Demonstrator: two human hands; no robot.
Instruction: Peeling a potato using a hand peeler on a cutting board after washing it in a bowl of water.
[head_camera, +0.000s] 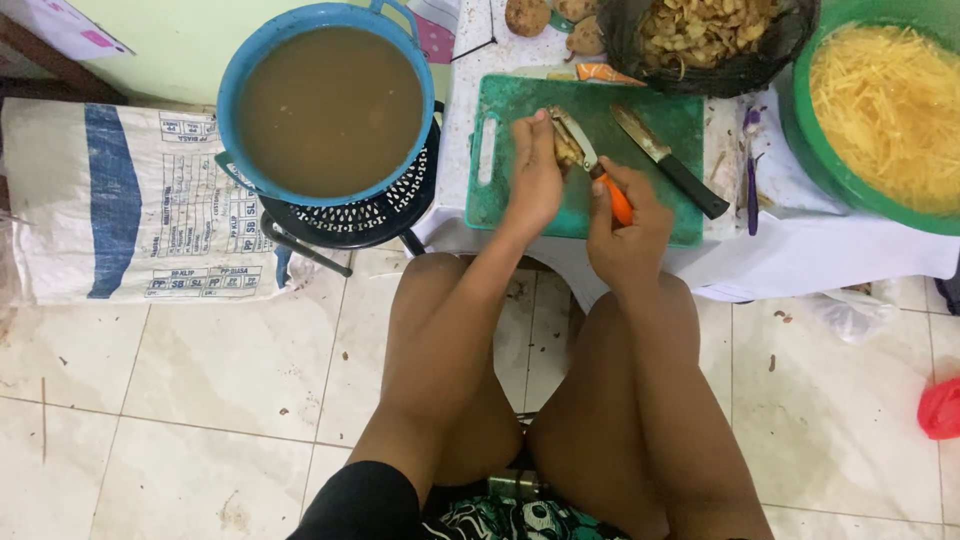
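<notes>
Peeling in hand: the left hand (533, 178) pins a small potato (567, 150) against the green cutting board (640, 115), fingers pressed together over its near side, while the right hand (625, 222) has its grip wrapped tight round the orange handle of a peeler (590, 160) whose blade lies on the potato's top. Potato sits at mid-board, partly hidden by the left fingers. A black-handled knife (668, 160) lies loose on the board just right of the peeler, blade pointing away. Beyond it — a black bowl of peelings (700, 40), a green basin of shredded potato (885, 110) and unpeeled potatoes (528, 15) on the white-covered surface (800, 260). A blue tub of brown water (330, 105) rests on a black stool to the left. Risks, as I judge them: the left fingertips lie close to the blade path, so a slip on a wet skin could nick them; the right forearm could knock the knife off the board's edge toward the bare knees.
</notes>
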